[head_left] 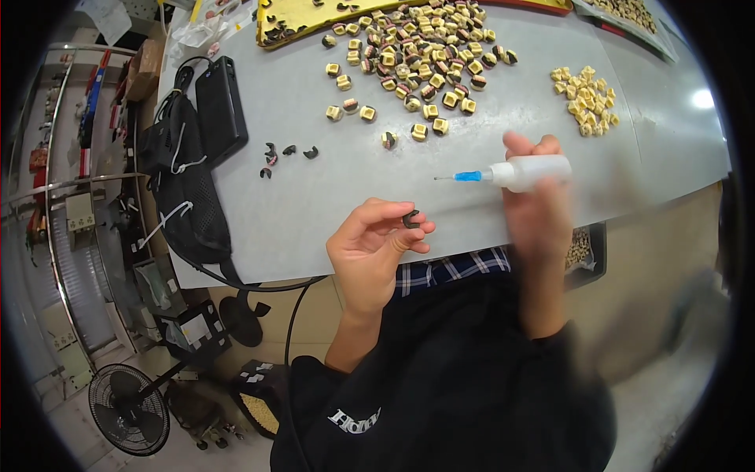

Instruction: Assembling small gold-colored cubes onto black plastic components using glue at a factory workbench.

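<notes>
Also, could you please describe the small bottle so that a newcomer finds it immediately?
Start at the grey table and go to the person's right hand, near its front edge. That hand holds a whitish bottle sideways. Unlike the loose pieces on the table, it has a bright blue collar and a thin needle pointing left.

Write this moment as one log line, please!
left hand: holding black curved piece | right hand: holding white needle-tipped bottle | table: cream pieces

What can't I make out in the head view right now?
In the head view:
Right hand: motion blur hides exact finger placement on the white bottle.
Dark curved piece: partly covered by the left hand.
Yellow tray: cut off by the upper edge.
Lower bin: partly hidden under the tabletop.
</notes>
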`<state>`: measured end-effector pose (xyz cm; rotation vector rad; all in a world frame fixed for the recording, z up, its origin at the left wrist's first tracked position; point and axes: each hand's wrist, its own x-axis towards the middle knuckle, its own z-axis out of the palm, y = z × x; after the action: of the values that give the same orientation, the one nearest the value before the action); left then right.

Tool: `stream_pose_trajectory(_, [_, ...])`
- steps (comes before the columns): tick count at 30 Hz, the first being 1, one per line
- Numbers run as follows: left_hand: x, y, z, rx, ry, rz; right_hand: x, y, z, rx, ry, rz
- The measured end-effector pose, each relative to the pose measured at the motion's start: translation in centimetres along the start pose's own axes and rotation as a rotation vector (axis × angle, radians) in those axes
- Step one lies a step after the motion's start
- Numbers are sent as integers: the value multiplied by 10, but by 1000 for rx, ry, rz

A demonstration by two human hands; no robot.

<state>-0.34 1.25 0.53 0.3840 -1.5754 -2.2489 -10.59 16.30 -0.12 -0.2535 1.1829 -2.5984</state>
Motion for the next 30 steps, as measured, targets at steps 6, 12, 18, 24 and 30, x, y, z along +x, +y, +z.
stream_pose_trajectory(6, [4,-7,1,66,-111,198,1,1,-9,-37,-113,-82])
stream_pose_trajectory(12, [2,-7,9,260,-93,252,-4,-1,3,-131,-143,-102])
stream_pose_trajectory(18, [0,-7,9,328,-96,257,-5,-1,4,-174,-180,-122])
stream_pose_trajectory(24, [0,-8,10,328,-93,268,-6,2,10,-292,-88,-145])
stream_pose_trajectory(30, [2,-8,10,305,-108,279,-5,2,9,-299,-90,-143])
